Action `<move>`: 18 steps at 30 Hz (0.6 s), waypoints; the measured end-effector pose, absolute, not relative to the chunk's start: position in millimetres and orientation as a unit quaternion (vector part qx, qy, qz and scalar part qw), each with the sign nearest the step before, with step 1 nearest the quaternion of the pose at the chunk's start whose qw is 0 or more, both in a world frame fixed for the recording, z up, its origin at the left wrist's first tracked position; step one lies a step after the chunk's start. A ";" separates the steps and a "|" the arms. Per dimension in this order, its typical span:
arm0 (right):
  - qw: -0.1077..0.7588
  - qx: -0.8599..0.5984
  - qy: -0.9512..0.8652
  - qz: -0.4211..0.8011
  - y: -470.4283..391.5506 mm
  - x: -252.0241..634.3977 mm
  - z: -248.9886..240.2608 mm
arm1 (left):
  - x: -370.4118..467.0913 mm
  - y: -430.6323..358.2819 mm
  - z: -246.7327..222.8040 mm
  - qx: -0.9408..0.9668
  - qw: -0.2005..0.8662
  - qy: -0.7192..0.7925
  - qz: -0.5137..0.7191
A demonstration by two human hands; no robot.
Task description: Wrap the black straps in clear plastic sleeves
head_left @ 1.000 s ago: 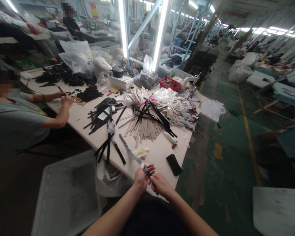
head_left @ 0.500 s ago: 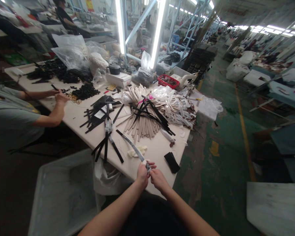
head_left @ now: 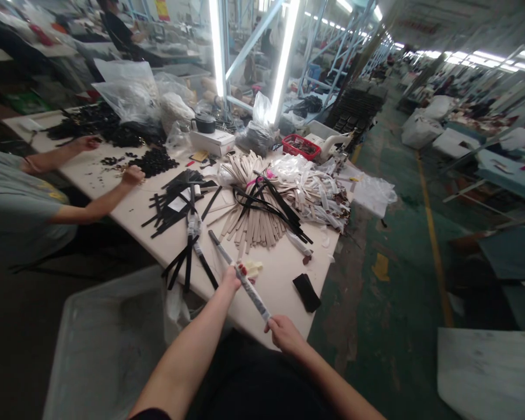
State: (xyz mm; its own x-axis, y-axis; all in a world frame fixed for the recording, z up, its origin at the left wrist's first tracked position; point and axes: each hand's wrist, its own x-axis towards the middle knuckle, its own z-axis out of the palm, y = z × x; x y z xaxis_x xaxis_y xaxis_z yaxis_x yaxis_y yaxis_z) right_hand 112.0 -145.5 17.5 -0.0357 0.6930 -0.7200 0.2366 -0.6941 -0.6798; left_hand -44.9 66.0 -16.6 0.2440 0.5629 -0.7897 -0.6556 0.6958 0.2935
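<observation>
A black strap in a clear plastic wrap (head_left: pixel 254 298) slants across the table's front corner, its bare dark end pointing away from me. My left hand (head_left: pixel 231 278) is closed around it near the middle. At the near end, my right hand (head_left: pixel 285 333) pinches the strap between thumb and fingers. Beside my left fingers lies a crumpled pale yellow piece (head_left: pixel 254 269), partly hidden. A stack of black pieces (head_left: pixel 307 292) rests to the right, near the table edge. Left of the strap are several black straps bound with plastic (head_left: pixel 194 226).
A fan of beige strips (head_left: pixel 262 227) spreads over the table (head_left: pixel 284 277), black straps lying across it. Behind are plastic-wrapped strips (head_left: pixel 319 192) and a red basket (head_left: pixel 301 147). A grey bin (head_left: pixel 76 326) stands below left. A co-worker's hand (head_left: pixel 133 175) is by small black parts (head_left: pixel 155 162).
My left hand has slid forward and left along the strap, away from my right hand. The strap is now stretched straighter between them. The co-worker's hands have moved apart.
</observation>
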 end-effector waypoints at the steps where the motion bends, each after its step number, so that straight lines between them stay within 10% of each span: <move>1: 0.175 -0.666 -0.340 0.641 -140.2 118.1 19.2 | -40.9 67.0 -15.0 -0.032 0.780 0.478 0.403; 8: 0.368 -0.628 -0.307 0.613 15.4 156.8 68.1 | -10.4 -7.3 17.0 0.181 0.784 0.413 0.428; 18: 0.412 -0.513 -0.351 0.666 110.2 115.0 111.6 | -16.0 10.7 54.8 0.357 0.754 0.372 0.406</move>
